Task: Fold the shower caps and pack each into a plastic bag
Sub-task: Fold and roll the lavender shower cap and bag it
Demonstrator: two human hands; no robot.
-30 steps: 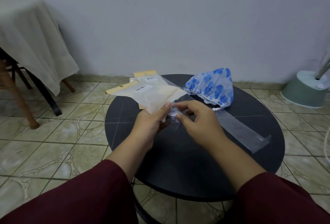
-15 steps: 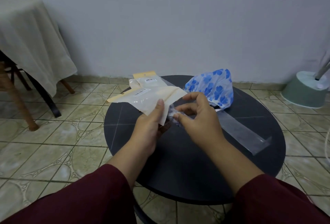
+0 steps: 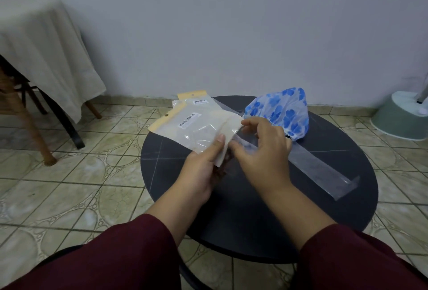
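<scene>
My left hand grips the near corner of a clear plastic bag with a yellow header, held up over the round black table. My right hand is at the bag's open end, its fingers curled round a small folded shower cap that is pale, bluish and mostly hidden by the hand. A second shower cap, white with blue flowers, lies unfolded at the back of the table, just beyond my right hand.
Another yellow-headed bag shows behind the held one. A long clear plastic strip lies across the table's right side. A cloth-covered table stands at the left, and a pale green stand base at the right on the tiled floor.
Both hands have lifted and moved a little away from me. The bag has tilted up in my left hand, and my right hand's fingers have reached its open end.
</scene>
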